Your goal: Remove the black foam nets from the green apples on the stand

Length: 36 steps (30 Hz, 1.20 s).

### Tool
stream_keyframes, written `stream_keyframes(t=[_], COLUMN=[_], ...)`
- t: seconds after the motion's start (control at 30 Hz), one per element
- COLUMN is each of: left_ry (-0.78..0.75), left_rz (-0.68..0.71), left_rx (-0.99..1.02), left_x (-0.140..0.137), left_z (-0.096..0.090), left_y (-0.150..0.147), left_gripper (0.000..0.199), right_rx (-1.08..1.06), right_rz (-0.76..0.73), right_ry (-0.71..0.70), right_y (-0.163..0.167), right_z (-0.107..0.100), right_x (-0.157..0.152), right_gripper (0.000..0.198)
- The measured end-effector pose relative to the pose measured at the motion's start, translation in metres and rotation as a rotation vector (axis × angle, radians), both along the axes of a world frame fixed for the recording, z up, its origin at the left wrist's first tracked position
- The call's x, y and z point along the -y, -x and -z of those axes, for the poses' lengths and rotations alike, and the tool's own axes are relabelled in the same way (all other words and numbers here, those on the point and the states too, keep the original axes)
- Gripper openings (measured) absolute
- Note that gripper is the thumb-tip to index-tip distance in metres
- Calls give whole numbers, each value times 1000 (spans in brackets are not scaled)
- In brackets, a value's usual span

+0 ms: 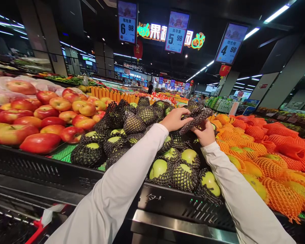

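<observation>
Both my hands are raised over a heap of green apples (189, 156) wrapped in black foam nets. Between them is a dark foam net (198, 116), which looks flattened; I cannot tell whether anything is inside it. My left hand (175, 119) pinches the net's near left side with thumb and fingers. On its right end, the fingers of my right hand (206, 133) are closed, partly hidden behind the net. Just below my hands, more netted green apples sit in a black crate (178, 203).
Red and yellow apples (42, 144) fill the left side of the stand. To the right lie fruits in orange nets (282, 193) and red nets (282, 135). A red-handled cart (37, 228) stands at the lower left. Price screens (177, 32) hang overhead.
</observation>
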<state>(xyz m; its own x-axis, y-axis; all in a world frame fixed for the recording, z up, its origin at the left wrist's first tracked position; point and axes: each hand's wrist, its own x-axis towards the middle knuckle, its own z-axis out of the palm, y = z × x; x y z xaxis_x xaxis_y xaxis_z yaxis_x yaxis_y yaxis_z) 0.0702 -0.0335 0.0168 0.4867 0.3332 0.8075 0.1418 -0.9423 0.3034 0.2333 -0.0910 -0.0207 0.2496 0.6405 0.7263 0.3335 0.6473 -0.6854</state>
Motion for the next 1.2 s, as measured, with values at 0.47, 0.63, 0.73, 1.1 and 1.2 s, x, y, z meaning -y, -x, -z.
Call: stream_keyframes(t=[0.47, 0.63, 0.73, 1.1, 1.2], left_ry=[265, 353, 423, 546, 523], left_rz=[-458, -557, -551, -524, -519], left_rx=[-347, -695, -817, -656, -615], left_x=[-14, -37, -52, -90, -95], left_z=[3, 5, -2, -13, -4], left_y=[3, -4, -14, -63, -70], left_gripper=[46, 27, 34, 107, 108], right_rx=[-152, -84, 11, 150, 164], right_rz=[526, 795, 845, 842, 845], right_ry=[-318, -389, -412, -398, -394], right_y=[-20, -32, -30, -19, -16], right_z=[-17, -19, -16, -17, -18], right_x=[4, 5, 7, 17, 19], right_gripper=[38, 36, 37, 36, 36])
